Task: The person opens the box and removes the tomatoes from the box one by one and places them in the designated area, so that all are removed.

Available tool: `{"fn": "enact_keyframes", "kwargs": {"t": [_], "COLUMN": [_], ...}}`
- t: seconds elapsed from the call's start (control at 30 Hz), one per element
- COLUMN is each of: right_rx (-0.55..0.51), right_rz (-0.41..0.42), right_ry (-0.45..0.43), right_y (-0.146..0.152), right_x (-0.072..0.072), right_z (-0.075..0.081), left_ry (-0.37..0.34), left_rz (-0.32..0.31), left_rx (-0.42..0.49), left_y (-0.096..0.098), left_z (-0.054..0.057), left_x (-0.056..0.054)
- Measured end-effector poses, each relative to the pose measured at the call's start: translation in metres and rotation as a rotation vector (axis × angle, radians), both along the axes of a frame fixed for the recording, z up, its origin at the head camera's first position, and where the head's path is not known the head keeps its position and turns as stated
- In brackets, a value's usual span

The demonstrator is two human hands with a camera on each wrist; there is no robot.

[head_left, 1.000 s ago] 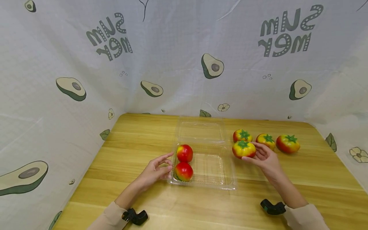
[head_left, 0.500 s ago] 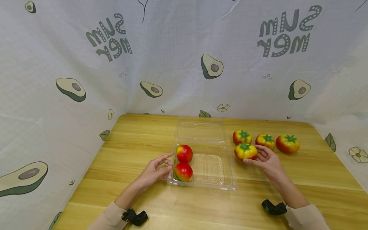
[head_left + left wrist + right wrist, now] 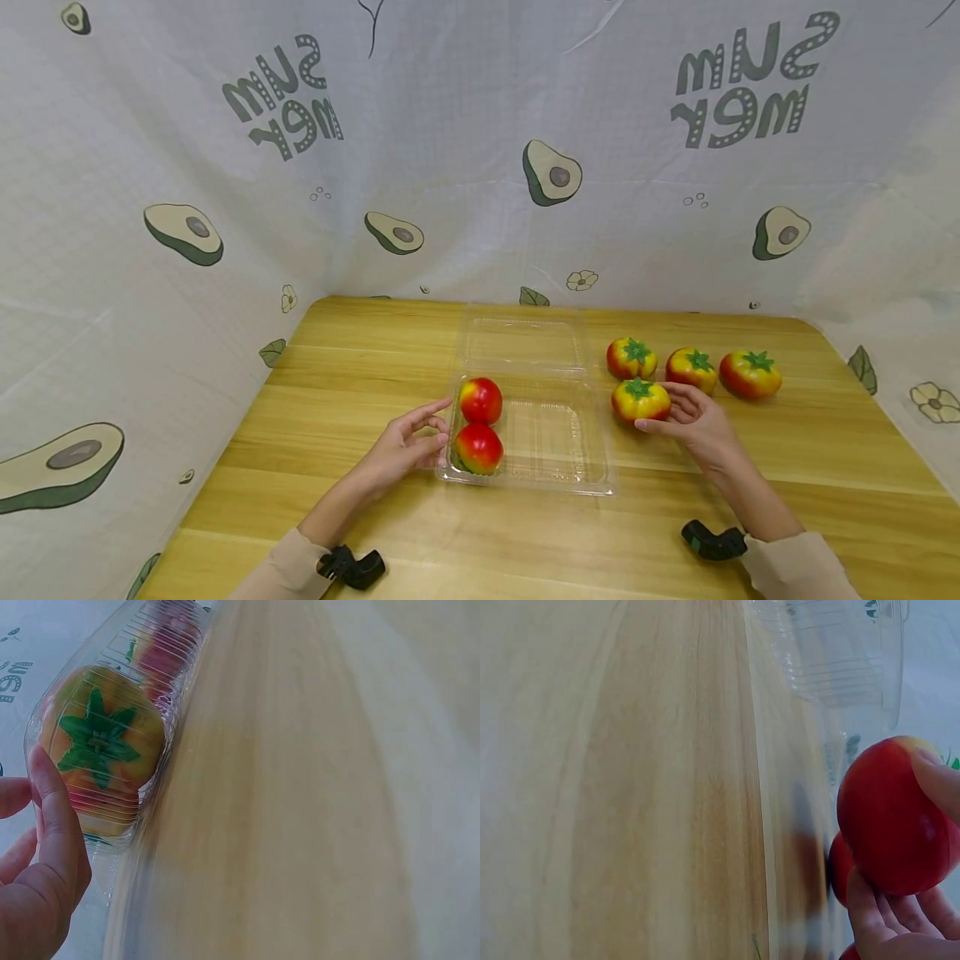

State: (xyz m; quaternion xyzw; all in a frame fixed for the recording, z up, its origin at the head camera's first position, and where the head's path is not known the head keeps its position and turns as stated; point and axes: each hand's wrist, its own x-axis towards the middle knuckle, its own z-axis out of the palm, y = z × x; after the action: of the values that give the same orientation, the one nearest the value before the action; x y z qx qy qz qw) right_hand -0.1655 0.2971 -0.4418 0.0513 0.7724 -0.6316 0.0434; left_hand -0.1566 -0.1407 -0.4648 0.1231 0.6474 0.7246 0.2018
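Observation:
A red-and-yellow tomato with a green star-shaped top is held by my right hand, thumb on the near side and fingers behind it. Its red underside shows large in the right wrist view, gripped by thumb and fingers. My left hand touches the left edge of a clear plastic clamshell container, thumb and forefinger apart at the rim. Two tomatoes, a back one and a front one, lie along the container's left side. Through its wall, the left wrist view shows a tomato's green top.
On the wooden table, three more tomatoes stand behind my right hand: a left one, a middle one and a right one. The container's lid lies open toward the back. A printed curtain hangs behind.
My right hand has shifted the held tomato slightly to the right and toward me. The left hand and the container stay in place.

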Motion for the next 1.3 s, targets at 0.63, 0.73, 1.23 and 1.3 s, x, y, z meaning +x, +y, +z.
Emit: {"fn": "enact_keyframes", "kwargs": {"t": [0.63,0.73,1.23,1.3], "right_rx": [0.104,0.108,0.021,0.018], "right_rz": [0.023,0.028,0.019,0.021], "right_ry": [-0.065,-0.067,-0.063,-0.062], "right_y": [-0.0038,-0.0035,-0.0017,-0.0012], "right_x": [-0.0015,-0.0022,-0.0042,-0.0047], "right_z": [-0.0021,-0.0037,-0.0078,-0.0083], "left_ry": [0.011,0.011,-0.004,-0.001], "left_rz": [-0.013,-0.012,-0.003,-0.003], "left_rx": [0.004,0.004,-0.004,-0.004], "left_y": [-0.0013,-0.0013,-0.0009,-0.0007], "left_z": [-0.0021,-0.0022,-0.0015,-0.0016], "left_x": [-0.0002,-0.0004,-0.0004,-0.0006]}}
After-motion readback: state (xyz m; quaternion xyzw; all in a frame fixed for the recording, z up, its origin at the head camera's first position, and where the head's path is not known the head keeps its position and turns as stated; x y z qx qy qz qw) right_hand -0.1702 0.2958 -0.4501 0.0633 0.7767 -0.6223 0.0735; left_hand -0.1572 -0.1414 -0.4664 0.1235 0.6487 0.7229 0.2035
